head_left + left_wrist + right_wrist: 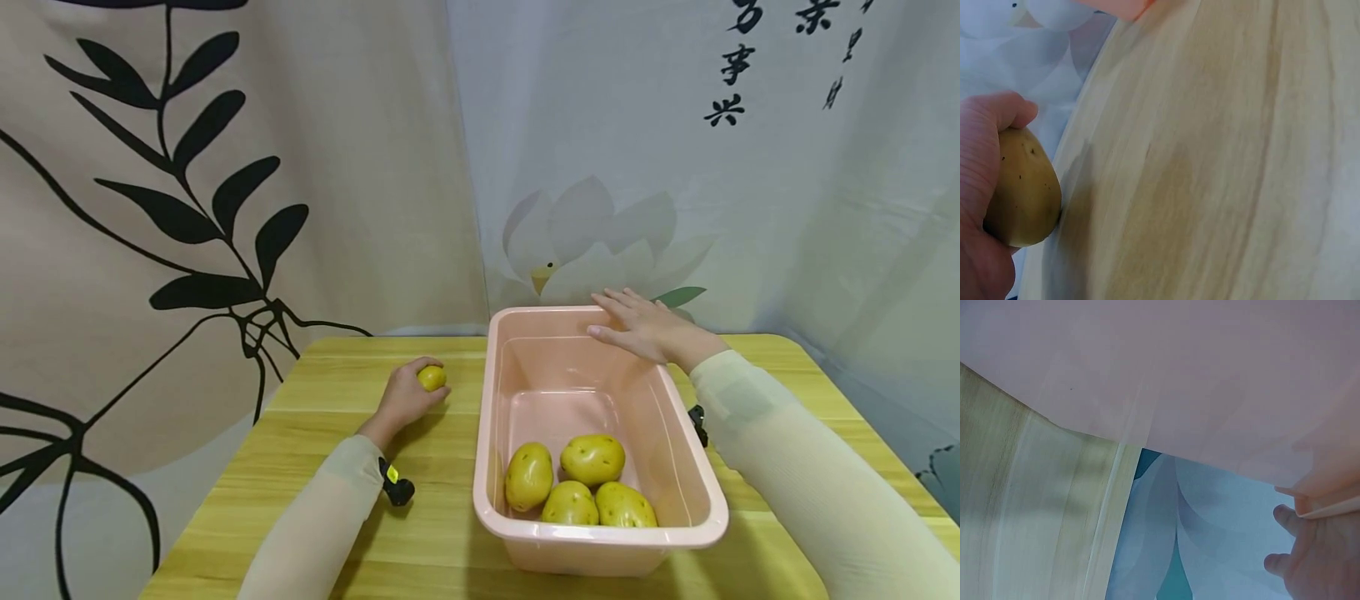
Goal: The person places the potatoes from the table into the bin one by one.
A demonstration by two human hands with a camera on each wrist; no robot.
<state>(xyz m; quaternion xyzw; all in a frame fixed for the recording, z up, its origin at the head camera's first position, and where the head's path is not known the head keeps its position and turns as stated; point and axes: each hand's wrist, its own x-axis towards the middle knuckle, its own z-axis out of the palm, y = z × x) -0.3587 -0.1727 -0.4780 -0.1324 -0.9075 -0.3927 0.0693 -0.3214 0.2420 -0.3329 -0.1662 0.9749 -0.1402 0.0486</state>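
My left hand (405, 395) grips a yellow potato (432, 378) at the table's left side, beside the pink plastic tub (486, 417). In the left wrist view the potato (1025, 194) shows small dark specks, with thumb and palm around it, low over the wood. Several more potatoes (592, 460) lie together at the tub's near end. At the tub's far right corner my right hand (648, 327) rests on the rim, its fingers extended and spread. The right wrist view shows the tub's outer wall (1166, 375) and part of that hand (1325, 559) at the rim.
A wooden table (330, 417) carries the tub. Behind it hangs a pale curtain (375, 167) printed with dark leaves, a lotus and characters. The tub's raised walls stand between the two hands.
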